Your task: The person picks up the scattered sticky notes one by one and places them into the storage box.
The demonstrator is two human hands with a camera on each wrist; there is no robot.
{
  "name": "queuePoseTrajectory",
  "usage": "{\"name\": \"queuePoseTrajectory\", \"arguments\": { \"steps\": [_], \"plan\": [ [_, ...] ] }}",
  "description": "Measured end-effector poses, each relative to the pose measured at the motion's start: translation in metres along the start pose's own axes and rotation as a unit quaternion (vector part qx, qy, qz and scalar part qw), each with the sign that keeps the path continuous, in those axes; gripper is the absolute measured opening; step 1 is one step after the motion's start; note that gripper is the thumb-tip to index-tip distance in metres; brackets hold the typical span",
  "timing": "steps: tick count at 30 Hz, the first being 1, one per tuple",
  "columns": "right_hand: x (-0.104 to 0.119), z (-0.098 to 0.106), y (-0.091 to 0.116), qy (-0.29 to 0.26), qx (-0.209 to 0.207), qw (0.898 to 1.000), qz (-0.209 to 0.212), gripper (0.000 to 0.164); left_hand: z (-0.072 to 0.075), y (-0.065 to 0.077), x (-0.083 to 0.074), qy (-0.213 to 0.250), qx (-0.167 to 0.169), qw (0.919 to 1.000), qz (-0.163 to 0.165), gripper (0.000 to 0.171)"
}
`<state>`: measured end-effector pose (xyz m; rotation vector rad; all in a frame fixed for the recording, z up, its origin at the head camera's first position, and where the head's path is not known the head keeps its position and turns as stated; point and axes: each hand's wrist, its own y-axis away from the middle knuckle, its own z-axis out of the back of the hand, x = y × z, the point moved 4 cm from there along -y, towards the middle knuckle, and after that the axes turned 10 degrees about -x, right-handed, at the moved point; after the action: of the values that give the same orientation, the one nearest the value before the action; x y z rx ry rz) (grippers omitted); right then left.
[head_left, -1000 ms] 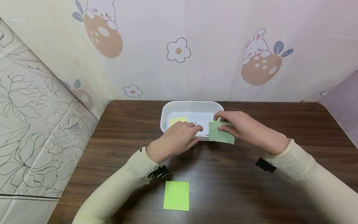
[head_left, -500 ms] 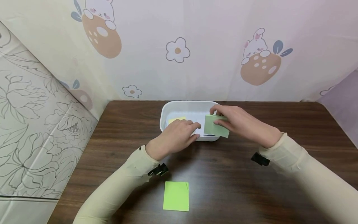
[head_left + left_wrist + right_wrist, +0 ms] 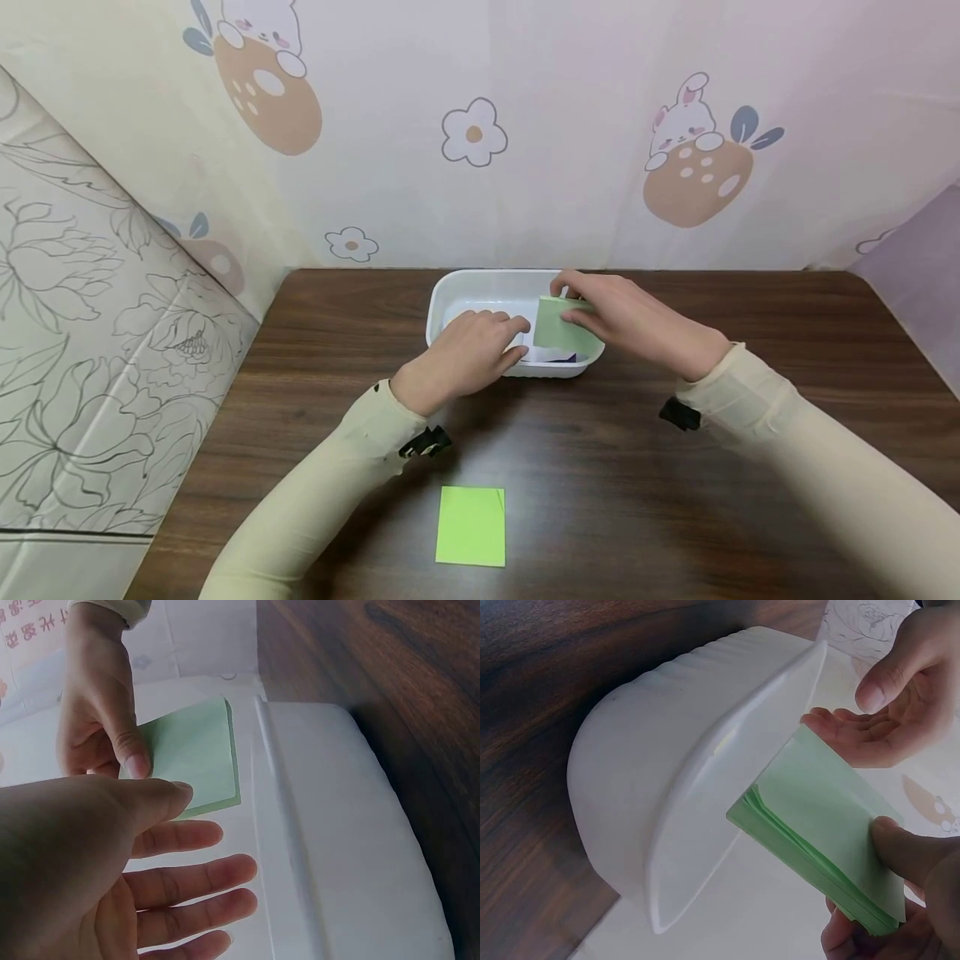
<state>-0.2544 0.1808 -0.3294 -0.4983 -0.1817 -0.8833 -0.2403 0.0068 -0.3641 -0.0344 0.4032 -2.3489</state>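
My right hand [image 3: 626, 312] pinches a pale green sticky note pad [image 3: 558, 325] between thumb and fingers, over the right part of a white plastic tub [image 3: 438, 300]. In the right wrist view the pad [image 3: 825, 810] is tilted and its layered sheets fan slightly at one edge. My left hand [image 3: 465, 354] hovers over the tub's front rim, holding nothing. Its fingers [image 3: 202, 877] are spread in the left wrist view, and its thumb overlaps the pad's corner there. A bright lime sticky note pad [image 3: 471, 527] lies on the table near me.
The tub stands at the back of a dark wood table [image 3: 360, 308], close to a patterned wall covering [image 3: 555, 167]. A purple edge [image 3: 566, 360] shows inside the tub near its front. A floral sheet [image 3: 112, 333] hangs at the left.
My right hand has moved the pale green pad left and back, from the tub's front right rim to over its inside. My left hand has shifted slightly back.
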Motion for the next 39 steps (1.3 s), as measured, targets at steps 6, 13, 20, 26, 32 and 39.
{"name": "queuePoseTrajectory", "arguments": {
  "steps": [6,13,20,26,32,39],
  "plan": [
    [-0.003,-0.006,-0.004,0.0,0.012,1.0,-0.011,0.028,-0.004,-0.001,0.007,0.003,0.006,0.9999,0.008,0.029],
    [-0.008,-0.012,-0.01,-0.001,0.02,1.0,-0.007,0.027,-0.009,-0.003,0.015,0.004,0.005,0.9999,0.016,0.026],
    [-0.014,-0.021,-0.015,-0.006,0.042,0.999,-0.023,0.025,-0.013,-0.006,0.02,0.009,0.01,0.9997,0.021,0.025],
    [-0.018,-0.032,-0.016,-0.006,0.066,0.997,-0.031,0.025,-0.018,-0.007,0.021,0.009,0.015,0.9997,0.017,0.026],
    [-0.022,-0.039,-0.017,-0.018,0.088,0.995,-0.042,0.024,-0.021,-0.008,0.019,0.004,0.02,0.9997,0.014,0.027],
    [-0.034,-0.048,-0.02,-0.013,0.101,0.993,-0.06,0.024,-0.025,-0.008,0.017,0.0,0.03,0.9995,0.014,0.028]
  ]
}}
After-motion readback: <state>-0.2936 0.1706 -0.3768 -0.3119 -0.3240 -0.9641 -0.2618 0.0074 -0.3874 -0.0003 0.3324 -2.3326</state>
